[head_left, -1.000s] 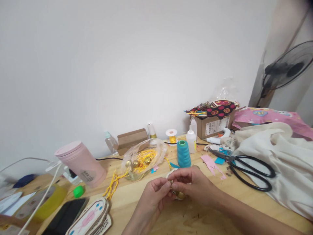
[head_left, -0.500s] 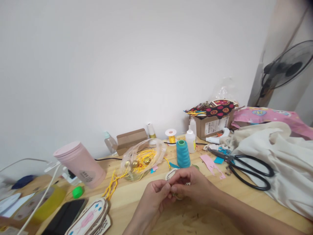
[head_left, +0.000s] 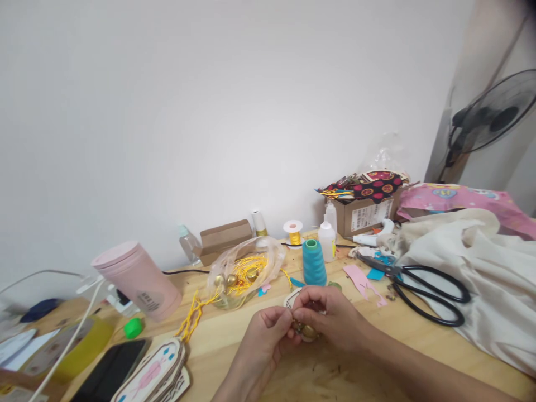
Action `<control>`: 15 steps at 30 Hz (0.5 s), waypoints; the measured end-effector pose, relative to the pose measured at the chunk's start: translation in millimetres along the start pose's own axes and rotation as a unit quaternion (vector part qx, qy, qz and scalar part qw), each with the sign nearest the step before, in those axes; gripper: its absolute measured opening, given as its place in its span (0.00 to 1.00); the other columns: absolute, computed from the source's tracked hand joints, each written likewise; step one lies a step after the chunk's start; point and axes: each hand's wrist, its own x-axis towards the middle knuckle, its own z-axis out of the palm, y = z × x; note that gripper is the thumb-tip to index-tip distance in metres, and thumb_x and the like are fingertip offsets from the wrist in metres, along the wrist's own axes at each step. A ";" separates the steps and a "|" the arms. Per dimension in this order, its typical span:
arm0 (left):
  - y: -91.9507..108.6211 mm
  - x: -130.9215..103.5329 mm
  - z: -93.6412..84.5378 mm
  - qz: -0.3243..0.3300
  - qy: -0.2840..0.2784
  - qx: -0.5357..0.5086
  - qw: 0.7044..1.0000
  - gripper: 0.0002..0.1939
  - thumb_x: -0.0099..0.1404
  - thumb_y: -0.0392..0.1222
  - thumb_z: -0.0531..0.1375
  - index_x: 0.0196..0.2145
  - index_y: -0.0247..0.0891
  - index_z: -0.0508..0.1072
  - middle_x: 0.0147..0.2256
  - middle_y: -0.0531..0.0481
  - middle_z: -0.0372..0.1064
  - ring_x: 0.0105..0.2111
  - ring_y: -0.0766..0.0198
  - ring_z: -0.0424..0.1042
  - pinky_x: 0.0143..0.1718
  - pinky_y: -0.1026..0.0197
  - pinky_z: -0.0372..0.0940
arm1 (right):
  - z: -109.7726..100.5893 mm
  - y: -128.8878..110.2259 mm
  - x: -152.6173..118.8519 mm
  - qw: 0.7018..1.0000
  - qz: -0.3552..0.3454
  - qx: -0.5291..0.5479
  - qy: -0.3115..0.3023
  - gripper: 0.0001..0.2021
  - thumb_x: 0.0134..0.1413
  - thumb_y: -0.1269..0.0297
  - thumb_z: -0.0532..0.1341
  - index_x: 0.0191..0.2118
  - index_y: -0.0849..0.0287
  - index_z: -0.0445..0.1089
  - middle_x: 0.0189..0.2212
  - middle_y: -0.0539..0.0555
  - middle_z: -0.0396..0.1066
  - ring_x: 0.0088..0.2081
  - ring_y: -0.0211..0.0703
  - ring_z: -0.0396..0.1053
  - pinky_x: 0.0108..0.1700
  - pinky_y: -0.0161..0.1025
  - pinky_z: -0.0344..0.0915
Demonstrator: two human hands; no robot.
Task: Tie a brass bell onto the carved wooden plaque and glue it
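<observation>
Over the wooden table, my left hand [head_left: 266, 332] and my right hand [head_left: 341, 315] meet with their fingertips together. A gold bell [head_left: 309, 331] shows beneath my right fingers, partly hidden by them. The fingers of my left hand are pinched; what lies between the tips is too small to make out. Just behind my right hand, the edge of a white wooden tag [head_left: 290, 299] with dark line patterns peeks out. The blue thread cone [head_left: 314, 265] stands beyond it. A clear plastic bag [head_left: 272, 257] with yellow cords and gold bells lies farther left.
Black-handled scissors [head_left: 433, 290] rest against white cloth [head_left: 473, 257] on the right. At left are a pink cup [head_left: 136, 279], a phone [head_left: 111, 371] and stacked decorated tags [head_left: 153, 371]. Glue bottles [head_left: 326, 240] and a cardboard box [head_left: 368, 218] stand at the back.
My right fingers have shifted slightly, and more of the gold bell now shows beneath them. My left hand stays nearly where it was.
</observation>
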 end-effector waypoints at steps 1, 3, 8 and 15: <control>0.0 0.4 -0.4 0.003 -0.001 0.000 1.000 0.11 0.41 0.40 0.67 0.20 0.29 0.73 0.14 0.54 0.63 0.17 0.75 0.63 0.22 0.72 0.61 | -0.1 0.7 0.0 1.000 0.002 0.007 0.005 0.06 0.44 0.65 0.59 0.26 0.64 0.67 0.21 0.50 0.67 0.24 0.36 0.64 0.25 0.32 0.59; -0.2 1.3 -1.9 0.005 -0.003 0.004 1.000 0.10 0.41 0.39 0.67 0.22 0.29 0.73 0.16 0.53 0.66 0.18 0.74 0.64 0.24 0.70 0.62 | -0.4 1.6 0.0 1.000 0.009 0.024 0.018 0.07 0.44 0.63 0.59 0.26 0.64 0.66 0.20 0.49 0.66 0.23 0.34 0.63 0.24 0.31 0.58; -2.8 3.4 -7.8 0.021 -0.018 0.067 0.997 0.11 0.43 0.38 0.66 0.26 0.30 0.74 0.22 0.48 0.71 0.23 0.68 0.68 0.28 0.65 0.63 | -1.1 1.1 0.3 0.998 0.008 0.035 0.043 0.08 0.42 0.63 0.60 0.25 0.64 0.66 0.20 0.48 0.63 0.23 0.32 0.59 0.24 0.30 0.55; -0.5 4.9 -7.2 0.050 -0.019 0.166 0.985 0.12 0.42 0.40 0.66 0.24 0.29 0.74 0.23 0.46 0.72 0.23 0.67 0.67 0.27 0.66 0.62 | -0.9 -1.3 2.0 0.998 0.015 0.026 0.057 0.05 0.41 0.66 0.60 0.24 0.63 0.66 0.20 0.48 0.64 0.23 0.33 0.60 0.25 0.30 0.56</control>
